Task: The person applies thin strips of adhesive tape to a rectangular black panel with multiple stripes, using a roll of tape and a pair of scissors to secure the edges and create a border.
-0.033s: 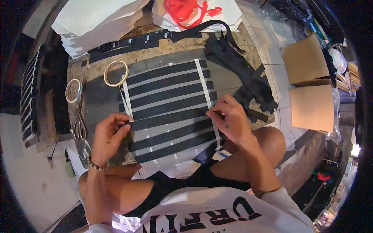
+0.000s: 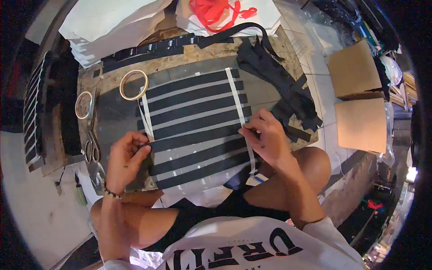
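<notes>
Several black fabric strips lie in parallel rows across a dark, glossy board before me. My left hand is closed, thumb and forefinger pinching the left end of one black strip. At that strip's right end my right hand pinches too, beside a white tape band crossing the strips' right ends. A second white tape band crosses the left ends of the upper rows. From a tape roll at the upper left, a thin length of tape runs down toward my left hand.
Scissors and another tape roll lie on the left. A heap of black strips fills the right corner. White sheet stacks and red ribbon are at the back. Cardboard stands on the right.
</notes>
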Demonstrator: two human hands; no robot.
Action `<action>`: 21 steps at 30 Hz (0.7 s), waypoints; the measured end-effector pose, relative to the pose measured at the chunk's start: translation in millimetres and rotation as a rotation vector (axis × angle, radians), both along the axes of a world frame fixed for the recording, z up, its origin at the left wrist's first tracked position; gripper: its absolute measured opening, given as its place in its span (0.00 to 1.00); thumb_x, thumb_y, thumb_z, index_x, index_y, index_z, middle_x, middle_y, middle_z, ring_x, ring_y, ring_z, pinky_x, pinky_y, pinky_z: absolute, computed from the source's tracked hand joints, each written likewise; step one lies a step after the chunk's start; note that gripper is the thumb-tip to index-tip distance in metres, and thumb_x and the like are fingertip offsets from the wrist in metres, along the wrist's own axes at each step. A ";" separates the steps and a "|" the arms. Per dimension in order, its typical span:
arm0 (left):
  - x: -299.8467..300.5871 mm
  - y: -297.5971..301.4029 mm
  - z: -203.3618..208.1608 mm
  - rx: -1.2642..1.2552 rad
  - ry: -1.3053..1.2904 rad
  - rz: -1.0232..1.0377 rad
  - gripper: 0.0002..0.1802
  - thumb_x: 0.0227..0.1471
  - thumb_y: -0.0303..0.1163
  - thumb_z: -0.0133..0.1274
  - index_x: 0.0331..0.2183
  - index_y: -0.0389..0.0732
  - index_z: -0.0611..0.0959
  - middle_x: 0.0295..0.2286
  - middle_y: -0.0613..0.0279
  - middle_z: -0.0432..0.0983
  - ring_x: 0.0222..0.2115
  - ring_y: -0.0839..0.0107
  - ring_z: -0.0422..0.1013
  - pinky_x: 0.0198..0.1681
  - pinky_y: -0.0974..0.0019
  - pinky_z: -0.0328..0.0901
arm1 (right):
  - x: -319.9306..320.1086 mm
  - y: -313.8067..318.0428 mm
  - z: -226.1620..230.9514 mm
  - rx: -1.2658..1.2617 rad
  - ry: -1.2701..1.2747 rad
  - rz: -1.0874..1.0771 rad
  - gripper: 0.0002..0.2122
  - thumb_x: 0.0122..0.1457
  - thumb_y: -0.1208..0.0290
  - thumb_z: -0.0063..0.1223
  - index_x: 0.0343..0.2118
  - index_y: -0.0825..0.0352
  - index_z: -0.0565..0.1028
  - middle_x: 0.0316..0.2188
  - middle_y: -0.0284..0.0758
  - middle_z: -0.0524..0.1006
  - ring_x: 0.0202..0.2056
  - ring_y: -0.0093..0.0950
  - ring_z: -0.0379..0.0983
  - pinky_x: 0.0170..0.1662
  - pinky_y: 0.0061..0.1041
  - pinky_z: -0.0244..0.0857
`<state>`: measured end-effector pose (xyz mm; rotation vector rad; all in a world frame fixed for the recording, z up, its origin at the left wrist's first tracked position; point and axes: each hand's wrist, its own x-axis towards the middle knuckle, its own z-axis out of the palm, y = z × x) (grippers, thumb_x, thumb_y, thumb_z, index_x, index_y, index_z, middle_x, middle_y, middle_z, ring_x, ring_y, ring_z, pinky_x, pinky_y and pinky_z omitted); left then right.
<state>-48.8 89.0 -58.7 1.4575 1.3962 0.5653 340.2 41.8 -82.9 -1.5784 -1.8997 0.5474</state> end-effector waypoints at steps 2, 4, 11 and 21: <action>-4.8 -6.7 -6.7 0.059 0.063 0.000 0.06 0.58 0.23 0.64 0.37 0.33 0.85 0.30 0.63 0.77 0.27 0.79 0.69 0.31 0.71 0.65 | -2.4 1.1 -1.0 -0.011 0.011 -0.028 0.07 0.53 0.78 0.73 0.33 0.70 0.84 0.33 0.38 0.76 0.32 0.36 0.76 0.34 0.32 0.71; -6.6 -11.3 -12.7 0.143 0.133 -0.045 0.05 0.58 0.22 0.64 0.37 0.34 0.85 0.28 0.62 0.77 0.25 0.77 0.70 0.28 0.69 0.64 | -4.0 1.6 -0.3 -0.037 -0.001 -0.042 0.07 0.54 0.78 0.73 0.34 0.69 0.84 0.33 0.37 0.76 0.33 0.36 0.76 0.35 0.33 0.71; 4.9 -14.0 0.3 0.241 0.304 -0.114 0.04 0.58 0.23 0.64 0.35 0.34 0.84 0.31 0.59 0.80 0.30 0.73 0.75 0.34 0.68 0.70 | -3.6 -1.1 -1.7 -0.108 -0.024 -0.060 0.09 0.56 0.76 0.70 0.40 0.67 0.87 0.34 0.37 0.76 0.36 0.36 0.78 0.40 0.33 0.72; 1.7 -18.2 1.5 0.289 0.304 -0.064 0.06 0.56 0.23 0.63 0.37 0.34 0.85 0.31 0.51 0.79 0.28 0.61 0.78 0.33 0.62 0.72 | -7.9 -1.9 3.4 -0.181 -0.006 -0.140 0.09 0.54 0.76 0.69 0.39 0.66 0.87 0.35 0.40 0.77 0.36 0.40 0.79 0.40 0.36 0.73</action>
